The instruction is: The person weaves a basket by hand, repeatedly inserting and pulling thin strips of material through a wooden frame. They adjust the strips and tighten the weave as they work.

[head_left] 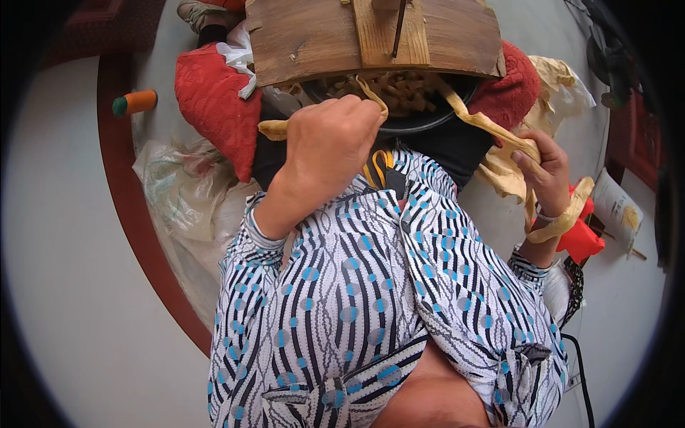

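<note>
My left hand (330,139) is closed in a fist around a pale yellow, flattened strip (273,130). One end of it pokes out on the left, and a loop rises from the thumb side to the board's edge. With thumb and fingers, my right hand (546,171) grips another long yellowish strip (489,127). This one runs up under the wooden board (307,43), and its tail hangs in a curl over my right wrist. Across the board lies a lighter crosspiece (392,36) with a dark metal rod. Beneath sits a dark basin (421,127) holding many short tan pieces (403,93).
Red knitted fabric (217,100) covers my knees on both sides. Left stand an orange and green cylinder (135,103) and a clear plastic bag (178,178). To the right are a cream sack (503,175), red plastic (584,239), a white container (617,203) and a black cable (581,371).
</note>
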`<state>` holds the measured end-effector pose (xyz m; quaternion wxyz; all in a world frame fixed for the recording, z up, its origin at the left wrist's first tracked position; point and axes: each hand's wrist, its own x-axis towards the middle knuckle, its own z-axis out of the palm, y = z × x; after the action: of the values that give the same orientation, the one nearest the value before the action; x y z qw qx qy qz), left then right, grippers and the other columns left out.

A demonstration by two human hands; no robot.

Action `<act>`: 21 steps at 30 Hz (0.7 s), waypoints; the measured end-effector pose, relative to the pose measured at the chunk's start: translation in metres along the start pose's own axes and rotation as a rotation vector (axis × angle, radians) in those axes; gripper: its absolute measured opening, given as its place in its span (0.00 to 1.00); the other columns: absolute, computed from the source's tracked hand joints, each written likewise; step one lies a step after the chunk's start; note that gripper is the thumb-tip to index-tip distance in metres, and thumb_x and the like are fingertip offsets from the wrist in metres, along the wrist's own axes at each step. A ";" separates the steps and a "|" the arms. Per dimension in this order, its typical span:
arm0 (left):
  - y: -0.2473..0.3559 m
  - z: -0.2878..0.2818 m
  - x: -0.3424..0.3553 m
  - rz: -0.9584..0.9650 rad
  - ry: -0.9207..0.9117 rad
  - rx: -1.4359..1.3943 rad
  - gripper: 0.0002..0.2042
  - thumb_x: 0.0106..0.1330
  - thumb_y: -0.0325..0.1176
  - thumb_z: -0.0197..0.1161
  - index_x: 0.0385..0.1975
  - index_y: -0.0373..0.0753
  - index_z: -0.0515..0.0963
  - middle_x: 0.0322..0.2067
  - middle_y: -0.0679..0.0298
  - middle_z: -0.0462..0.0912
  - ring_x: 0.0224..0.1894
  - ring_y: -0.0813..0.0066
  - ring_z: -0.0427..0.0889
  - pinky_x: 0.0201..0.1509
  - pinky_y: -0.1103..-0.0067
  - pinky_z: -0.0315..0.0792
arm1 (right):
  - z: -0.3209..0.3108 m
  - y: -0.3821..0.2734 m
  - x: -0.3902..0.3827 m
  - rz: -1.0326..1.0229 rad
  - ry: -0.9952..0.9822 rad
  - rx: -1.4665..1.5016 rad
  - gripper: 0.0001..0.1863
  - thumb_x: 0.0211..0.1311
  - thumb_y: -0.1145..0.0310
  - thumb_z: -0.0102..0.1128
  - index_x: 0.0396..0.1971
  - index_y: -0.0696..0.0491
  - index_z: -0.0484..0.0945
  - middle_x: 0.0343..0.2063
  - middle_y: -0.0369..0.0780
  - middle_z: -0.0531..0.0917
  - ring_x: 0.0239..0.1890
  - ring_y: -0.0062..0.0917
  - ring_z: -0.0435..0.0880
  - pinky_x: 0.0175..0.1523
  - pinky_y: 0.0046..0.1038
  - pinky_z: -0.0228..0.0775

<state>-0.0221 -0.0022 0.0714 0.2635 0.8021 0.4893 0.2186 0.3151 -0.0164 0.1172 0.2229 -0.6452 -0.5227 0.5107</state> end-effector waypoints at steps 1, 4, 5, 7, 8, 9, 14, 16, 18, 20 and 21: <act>0.001 0.019 0.009 0.107 0.097 0.027 0.13 0.59 0.31 0.65 0.42 0.33 0.78 0.39 0.56 0.80 0.38 0.62 0.79 0.41 0.71 0.73 | 0.025 -0.004 0.005 -0.129 -0.109 -0.023 0.11 0.55 0.74 0.66 0.39 0.57 0.78 0.26 0.30 0.77 0.26 0.11 0.70 0.30 0.16 0.62; 0.014 0.033 0.026 0.308 0.214 -0.258 0.22 0.60 0.39 0.64 0.52 0.35 0.74 0.50 0.51 0.76 0.53 0.55 0.75 0.57 0.66 0.69 | 0.076 -0.031 0.018 -0.311 -0.300 -0.033 0.15 0.55 0.67 0.69 0.38 0.59 0.77 0.25 0.36 0.78 0.26 0.18 0.73 0.33 0.21 0.67; 0.017 0.033 0.029 0.339 0.180 -0.394 0.23 0.64 0.42 0.62 0.54 0.34 0.72 0.48 0.52 0.77 0.52 0.59 0.76 0.57 0.70 0.69 | 0.086 -0.034 0.024 -0.338 -0.312 -0.019 0.15 0.54 0.66 0.69 0.37 0.59 0.77 0.24 0.37 0.78 0.25 0.19 0.74 0.32 0.22 0.67; 0.020 0.026 0.026 0.095 -0.022 -0.753 0.22 0.67 0.43 0.58 0.55 0.33 0.71 0.46 0.54 0.78 0.47 0.66 0.78 0.51 0.75 0.71 | 0.094 -0.038 0.033 -0.381 -0.328 0.002 0.15 0.53 0.66 0.70 0.36 0.59 0.78 0.23 0.39 0.78 0.23 0.20 0.74 0.31 0.23 0.67; 0.021 0.020 0.022 -0.037 -0.123 -0.925 0.22 0.69 0.43 0.56 0.55 0.32 0.71 0.45 0.55 0.78 0.45 0.70 0.79 0.48 0.77 0.72 | 0.096 -0.041 0.036 -0.394 -0.342 0.005 0.15 0.53 0.66 0.70 0.35 0.58 0.78 0.23 0.40 0.78 0.23 0.20 0.74 0.30 0.24 0.67; 0.019 0.011 0.014 -0.235 -0.251 -1.031 0.17 0.71 0.38 0.55 0.52 0.31 0.73 0.41 0.59 0.79 0.37 0.78 0.79 0.39 0.83 0.72 | 0.096 -0.041 0.038 -0.404 -0.349 0.003 0.14 0.53 0.65 0.70 0.34 0.58 0.78 0.22 0.41 0.77 0.22 0.21 0.74 0.29 0.24 0.67; -0.034 0.000 -0.034 -0.353 0.384 -0.612 0.06 0.67 0.28 0.60 0.38 0.31 0.79 0.28 0.68 0.80 0.29 0.86 0.74 0.32 0.87 0.69 | 0.069 -0.009 0.048 -0.201 -0.430 -0.332 0.09 0.52 0.72 0.68 0.29 0.58 0.77 0.18 0.41 0.74 0.20 0.21 0.71 0.27 0.26 0.63; -0.064 -0.012 -0.050 -0.470 0.531 -0.528 0.06 0.68 0.27 0.59 0.38 0.31 0.79 0.28 0.73 0.76 0.28 0.89 0.69 0.31 0.89 0.66 | 0.044 0.004 0.051 -0.083 -0.434 -0.132 0.07 0.55 0.74 0.64 0.28 0.60 0.75 0.17 0.36 0.70 0.23 0.16 0.68 0.29 0.22 0.61; -0.089 -0.010 -0.069 -0.543 0.620 -0.379 0.07 0.69 0.29 0.59 0.37 0.30 0.79 0.27 0.73 0.75 0.28 0.89 0.69 0.31 0.89 0.65 | 0.023 0.008 0.052 -0.066 -0.412 -0.221 0.06 0.56 0.75 0.64 0.29 0.60 0.75 0.18 0.34 0.68 0.24 0.16 0.66 0.30 0.22 0.61; -0.114 -0.004 -0.089 -0.613 0.690 -0.279 0.08 0.69 0.30 0.58 0.36 0.29 0.79 0.26 0.73 0.75 0.27 0.88 0.68 0.31 0.88 0.66 | 0.017 0.009 0.049 -0.138 -0.338 -0.254 0.06 0.57 0.75 0.64 0.29 0.59 0.75 0.18 0.36 0.68 0.23 0.18 0.66 0.29 0.22 0.62; -0.122 -0.003 -0.091 -0.591 0.724 -0.157 0.09 0.69 0.32 0.58 0.37 0.31 0.79 0.24 0.69 0.77 0.26 0.85 0.70 0.31 0.86 0.67 | 0.015 0.009 0.046 -0.167 -0.298 -0.268 0.06 0.57 0.74 0.64 0.29 0.59 0.75 0.18 0.37 0.68 0.22 0.19 0.66 0.29 0.23 0.62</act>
<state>-0.1443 -0.0366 -0.0127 0.1868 0.4783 0.7391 0.4360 0.3022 0.0181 0.0848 0.0970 -0.5410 -0.6647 0.5060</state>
